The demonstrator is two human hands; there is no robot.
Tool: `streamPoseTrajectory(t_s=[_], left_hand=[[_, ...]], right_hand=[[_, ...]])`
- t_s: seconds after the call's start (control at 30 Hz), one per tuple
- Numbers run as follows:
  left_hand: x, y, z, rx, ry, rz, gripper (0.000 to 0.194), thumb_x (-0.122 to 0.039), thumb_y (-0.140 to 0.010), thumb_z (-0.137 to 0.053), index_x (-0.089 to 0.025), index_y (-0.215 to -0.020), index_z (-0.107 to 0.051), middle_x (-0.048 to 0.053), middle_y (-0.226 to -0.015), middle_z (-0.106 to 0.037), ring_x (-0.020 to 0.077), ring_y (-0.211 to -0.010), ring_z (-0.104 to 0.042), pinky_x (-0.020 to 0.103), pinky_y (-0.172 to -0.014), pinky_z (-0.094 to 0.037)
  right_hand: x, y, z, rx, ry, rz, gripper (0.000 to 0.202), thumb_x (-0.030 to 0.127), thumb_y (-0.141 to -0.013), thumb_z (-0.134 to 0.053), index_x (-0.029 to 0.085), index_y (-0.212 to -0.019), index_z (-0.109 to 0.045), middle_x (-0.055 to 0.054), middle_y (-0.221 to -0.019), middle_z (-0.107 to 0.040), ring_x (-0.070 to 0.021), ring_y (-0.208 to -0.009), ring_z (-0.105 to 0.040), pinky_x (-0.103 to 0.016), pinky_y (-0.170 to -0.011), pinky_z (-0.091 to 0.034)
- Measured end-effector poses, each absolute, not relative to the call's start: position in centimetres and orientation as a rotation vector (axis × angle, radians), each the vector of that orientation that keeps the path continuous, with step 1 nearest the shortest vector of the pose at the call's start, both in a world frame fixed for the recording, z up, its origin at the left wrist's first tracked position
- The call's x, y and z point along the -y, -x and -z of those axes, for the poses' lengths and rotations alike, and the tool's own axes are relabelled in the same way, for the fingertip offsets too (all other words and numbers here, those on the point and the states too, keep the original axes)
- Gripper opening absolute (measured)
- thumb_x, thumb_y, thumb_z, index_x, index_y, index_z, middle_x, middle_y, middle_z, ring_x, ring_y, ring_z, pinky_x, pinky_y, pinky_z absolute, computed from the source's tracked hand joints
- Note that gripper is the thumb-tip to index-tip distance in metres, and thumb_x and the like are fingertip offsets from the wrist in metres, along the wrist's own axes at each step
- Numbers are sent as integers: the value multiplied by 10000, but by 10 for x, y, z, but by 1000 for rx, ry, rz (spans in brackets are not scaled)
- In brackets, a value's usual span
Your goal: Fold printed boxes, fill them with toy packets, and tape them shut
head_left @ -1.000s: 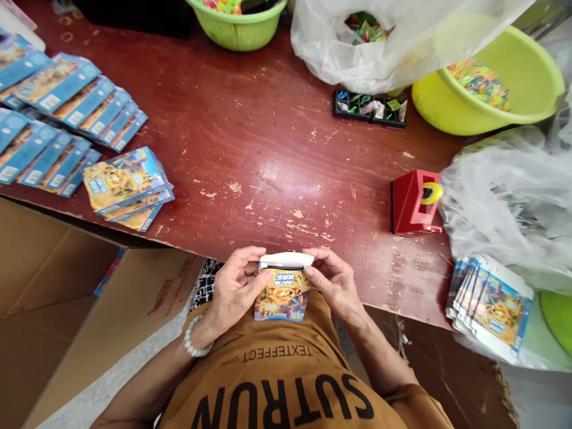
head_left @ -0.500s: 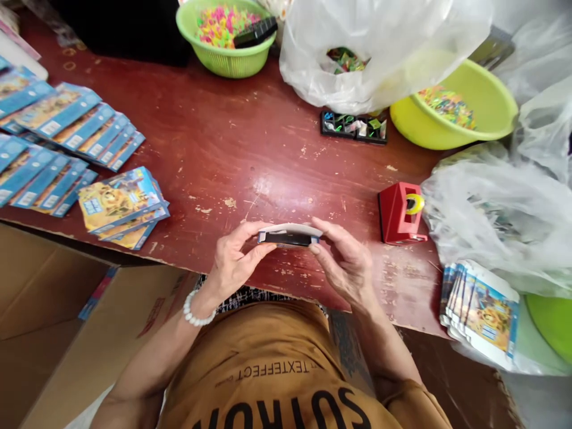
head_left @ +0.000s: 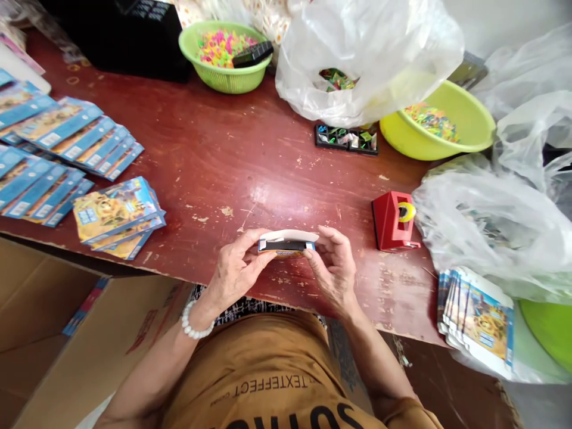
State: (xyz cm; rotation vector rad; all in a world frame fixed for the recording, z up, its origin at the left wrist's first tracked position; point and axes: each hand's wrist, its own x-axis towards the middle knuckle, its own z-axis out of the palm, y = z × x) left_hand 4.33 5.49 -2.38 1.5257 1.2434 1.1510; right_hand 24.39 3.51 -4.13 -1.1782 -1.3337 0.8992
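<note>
A small printed box (head_left: 288, 243) is held up near the table's front edge, its end facing me with the white flap raised and something black inside. My left hand (head_left: 236, 265) grips the box's left end between thumb and fingers; a white bead bracelet is on that wrist. At the right end, my right hand (head_left: 331, 269) has its thumb on the lower corner and its fingers behind the flap. A small loose pile of printed boxes (head_left: 117, 211) lies left of my hands. Flat unfolded-looking cartons (head_left: 485, 322) are stacked at the right edge.
Rows of boxes (head_left: 75, 128) cover the left side of the red table (head_left: 214, 155). A red tape dispenser (head_left: 393, 223) stands to the right. Farther back are a black tray (head_left: 346, 140), a green basket (head_left: 230, 77), a yellow-green bowl (head_left: 469, 128) and plastic bags (head_left: 313, 89).
The view has shifted slightly. My right hand has drawn a little closer to my left, and the raised flap of the box looks less arched.
</note>
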Motion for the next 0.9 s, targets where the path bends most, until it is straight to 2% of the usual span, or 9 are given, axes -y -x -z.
streamPoseTrajectory(t_s=[0.13,0.27,0.37,0.57,0.77,0.9], left_hand=[[-56,-45,23,-1252,-1522,-1206,224,-312,-832,-758,-200,-1025,-739,18,-909,-789,140,-738,-735,195,-637,-612],[-56,-48,29,-1213,-1425,-1305,256,-292,-804,-808,-189,-1021,-722,38,-932,-803,157,-757,-760,212,-647,-642],[-57,-48,33,-1101,-1376,-1350,198,-229,-815,-823,-191,-993,-745,38,-947,-818,153,-719,-764,225,-621,-664],[-59,-49,35,-966,-1277,-1427,161,-133,-837,-802,-226,-969,-792,30,-1007,-820,180,-792,-783,252,-580,-686],[-61,-48,36,-887,-1264,-1422,83,-131,-874,-763,-212,-858,-757,47,-1051,-812,191,-877,-790,235,-615,-678],[-65,-44,35,-827,-1346,-1405,58,-146,-904,-713,-201,-905,-731,66,-1098,-796,167,-834,-783,232,-645,-671]], right_hand=[[-36,-247,38,1344,1206,-901,350,376,-969,-713,318,-1299,-613,-35,-1035,-741,-189,-893,-734,-363,-831,-629],[-41,-249,31,1435,1115,-806,71,289,-984,-691,285,-1042,-731,-40,-1031,-783,-206,-978,-751,-390,-905,-619],[-45,-251,30,1436,1040,-849,76,272,-985,-688,259,-938,-746,-41,-1013,-798,-206,-970,-763,-400,-912,-626],[-47,-256,32,1430,933,-923,127,171,-969,-673,273,-986,-747,-19,-1054,-785,-186,-1014,-768,-374,-915,-635],[-47,-261,25,1869,910,-346,297,27,-915,-580,252,-1080,-681,-67,-1089,-776,-199,-985,-772,-374,-826,-658],[-46,-261,32,1933,922,-128,339,1,-914,-611,241,-1148,-663,-104,-1119,-779,-203,-983,-780,-352,-791,-666]])
